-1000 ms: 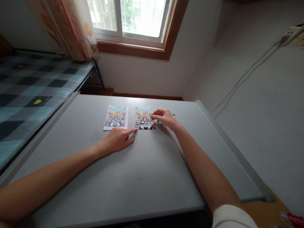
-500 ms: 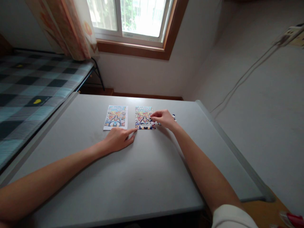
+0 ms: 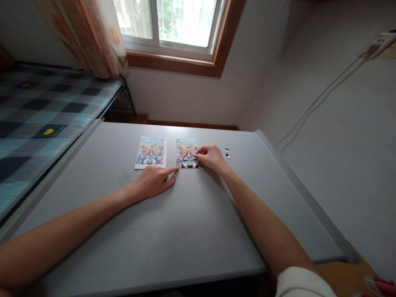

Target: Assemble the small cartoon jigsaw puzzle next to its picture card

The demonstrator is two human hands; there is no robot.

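Observation:
A small colourful jigsaw puzzle (image 3: 187, 147) lies flat on the table, with a grey gap across its lower part. My left hand (image 3: 154, 180) rests beside its lower left corner, index finger stretched out and touching that corner. Over the puzzle's right side is my right hand (image 3: 211, 157), thumb and fingers pinched on a small puzzle piece that they mostly hide. Several loose puzzle pieces (image 3: 227, 154), dark and white, lie to the right of this hand. Left of the puzzle is a printed picture sheet (image 3: 151, 151) with a similar design.
The grey table (image 3: 185, 231) reaches toward a wall with a window (image 3: 185, 22). At the left stands a bed with a checked mattress (image 3: 62, 107), below a curtain (image 3: 83, 37). A cable (image 3: 312, 105) hangs along the right wall.
My right hand has shifted slightly left and down over the puzzle's right edge, uncovering the loose pieces. My left hand has stayed in place.

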